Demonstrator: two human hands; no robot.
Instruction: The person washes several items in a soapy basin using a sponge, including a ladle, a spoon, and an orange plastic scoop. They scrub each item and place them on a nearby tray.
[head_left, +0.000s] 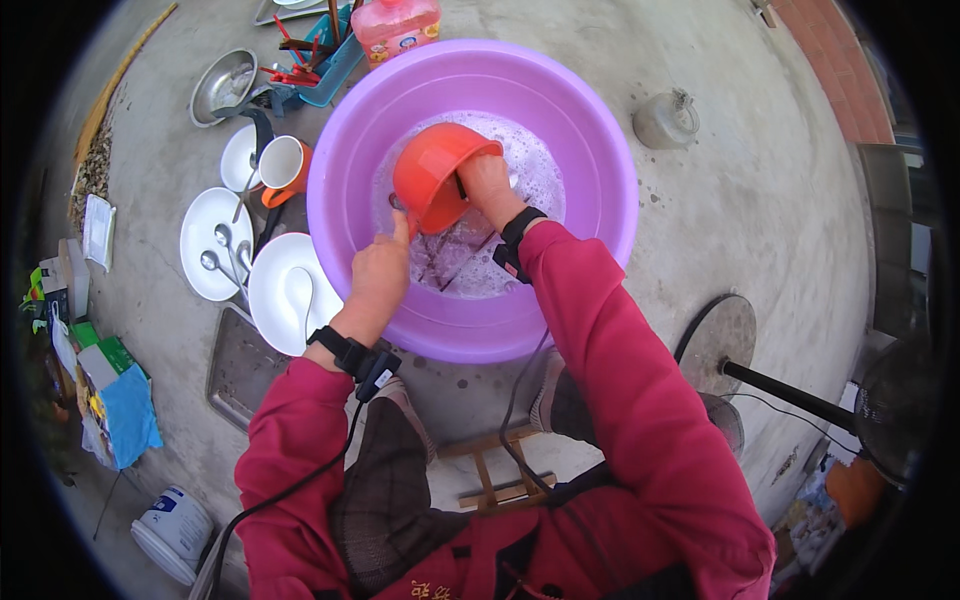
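Observation:
A large purple plastic basin holds soapy water. Over the water, an orange dipper is tilted with its mouth towards the right. My left hand grips its handle at the lower left. My right hand reaches into the dipper's mouth, with the fingertips hidden inside; something dark shows beside them, but I cannot tell what it is. Thin dark sticks lie partly under the suds below the dipper.
Left of the basin are a white plate with spoons, a white dish, an orange mug and a metal tray. A teal utensil basket and pink jug stand behind. A glass jar stands right.

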